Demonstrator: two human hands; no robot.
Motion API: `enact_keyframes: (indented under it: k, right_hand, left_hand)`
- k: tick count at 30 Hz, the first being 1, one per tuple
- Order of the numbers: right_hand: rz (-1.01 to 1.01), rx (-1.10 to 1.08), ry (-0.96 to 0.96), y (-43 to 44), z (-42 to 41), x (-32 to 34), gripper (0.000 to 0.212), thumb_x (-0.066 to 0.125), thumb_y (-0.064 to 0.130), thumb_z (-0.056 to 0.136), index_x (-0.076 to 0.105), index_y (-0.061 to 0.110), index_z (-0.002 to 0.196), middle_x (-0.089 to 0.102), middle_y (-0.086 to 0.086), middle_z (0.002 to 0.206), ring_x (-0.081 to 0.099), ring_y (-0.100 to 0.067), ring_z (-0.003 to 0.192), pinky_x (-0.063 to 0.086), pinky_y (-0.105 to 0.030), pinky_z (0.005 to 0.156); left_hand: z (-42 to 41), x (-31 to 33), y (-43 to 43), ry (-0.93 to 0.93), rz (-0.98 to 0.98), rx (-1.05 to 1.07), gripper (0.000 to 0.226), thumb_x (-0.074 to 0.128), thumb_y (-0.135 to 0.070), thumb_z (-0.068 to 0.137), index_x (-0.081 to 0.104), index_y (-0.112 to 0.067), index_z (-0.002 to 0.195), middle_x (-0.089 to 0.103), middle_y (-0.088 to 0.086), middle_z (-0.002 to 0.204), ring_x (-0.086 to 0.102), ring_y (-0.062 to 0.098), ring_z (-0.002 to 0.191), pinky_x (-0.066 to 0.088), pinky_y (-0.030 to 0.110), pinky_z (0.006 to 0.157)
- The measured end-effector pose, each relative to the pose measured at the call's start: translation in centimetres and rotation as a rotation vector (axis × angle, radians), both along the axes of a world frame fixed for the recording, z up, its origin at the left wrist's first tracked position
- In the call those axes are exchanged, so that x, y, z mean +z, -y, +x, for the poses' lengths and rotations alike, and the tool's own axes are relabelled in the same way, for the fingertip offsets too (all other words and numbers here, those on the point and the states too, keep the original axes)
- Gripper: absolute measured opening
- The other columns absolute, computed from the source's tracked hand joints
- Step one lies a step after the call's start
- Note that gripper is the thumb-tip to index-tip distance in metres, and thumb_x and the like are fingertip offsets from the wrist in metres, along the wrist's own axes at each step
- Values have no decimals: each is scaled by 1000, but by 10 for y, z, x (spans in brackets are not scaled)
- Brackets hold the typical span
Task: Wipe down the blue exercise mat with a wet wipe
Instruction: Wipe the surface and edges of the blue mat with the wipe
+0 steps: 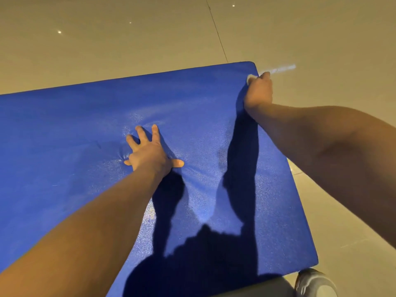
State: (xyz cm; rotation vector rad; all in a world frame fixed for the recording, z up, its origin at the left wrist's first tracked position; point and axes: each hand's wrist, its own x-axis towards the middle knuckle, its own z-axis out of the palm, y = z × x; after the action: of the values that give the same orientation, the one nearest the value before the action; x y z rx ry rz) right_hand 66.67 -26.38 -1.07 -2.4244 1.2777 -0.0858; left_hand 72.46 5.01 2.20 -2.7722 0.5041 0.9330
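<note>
The blue exercise mat (70,133) lies on a pale tiled floor and fills most of the view. My left hand (150,152) presses flat on the mat's middle with fingers spread, denting the padding. My right hand (258,91) is at the mat's far right corner, closed around a white wet wipe (250,77); only a small bit of the wipe shows beyond the fingers. Shadows of both arms fall across the near part of the mat.
Beige floor tiles (128,39) surround the mat, with a dark grout line running away at the top. A wet streak (282,68) shines on the floor just beyond the corner. A grey shoe (315,282) shows at the bottom right.
</note>
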Motion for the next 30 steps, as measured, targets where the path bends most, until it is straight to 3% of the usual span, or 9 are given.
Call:
enact_keyframes:
  k: [4,8,12,14,17,20,23,26,30]
  right_hand:
    - [-95,129,-228,-46,29,1,25,34,4,74,43,28,73,39,6,80,36,-13,71,29,-29,74]
    - [-56,234,-34,-104,79,-6,32,15,-1,70,36,18,84,30,-5,91,31,-20,84,27,-25,64]
    - [53,389,-10,-122,94,-8,38,24,-9,65,36,17,90,29,-5,99,28,-20,85,22,-28,63]
    - [124,409,93,-103,86,-5,30,36,-7,76,35,22,84,31,-3,93,26,-20,82,26,-31,62]
    - [322,38,355,-51,65,-7,19,39,11,83,31,26,74,35,9,80,32,-18,74,27,-30,60]
    - [62,10,147,1,44,-3,11,42,9,93,40,20,91,34,2,97,29,-17,84,28,-29,73]
    - [-135,-82,-32,35,31,-5,18,40,11,95,57,15,101,51,-1,92,44,-23,87,36,-29,79]
    - [-50,-58,-112,40,26,-6,30,42,18,94,61,20,117,59,-4,112,54,-25,113,32,-34,108]
    - [20,29,-240,19,51,-10,33,37,14,88,62,32,99,46,-1,83,44,-17,74,32,-28,83]
  left_hand:
    - [-1,2,2,-2,6,5,141,75,-80,60,-17,-37,158,-22,-2,165,-11,39,152,44,66,103]
    - [0,0,1,-1,-1,8,141,76,-80,60,-16,-37,158,-22,-2,164,-9,40,151,46,65,101]
    - [0,0,0,9,0,-7,141,75,-81,60,-16,-36,158,-21,-1,164,-8,40,151,48,63,100]
    - [0,0,-1,13,-5,-12,140,74,-82,60,-16,-37,158,-21,-1,164,-8,40,151,49,63,98]
    - [0,0,-1,21,5,-17,140,73,-83,60,-16,-37,158,-20,-1,164,-7,39,151,51,61,97]
    - [0,0,-1,30,8,-22,140,72,-83,61,-17,-37,158,-20,-1,165,-6,39,151,51,60,98]
    - [0,0,0,34,9,-20,139,72,-82,62,-17,-36,158,-21,0,165,-7,40,151,51,60,98]
    - [-1,1,0,21,13,-15,140,73,-82,62,-19,-37,157,-24,0,164,-9,40,151,51,60,98]
    - [-1,2,2,4,8,-1,140,75,-79,63,-21,-37,157,-25,1,164,-12,40,152,48,62,100]
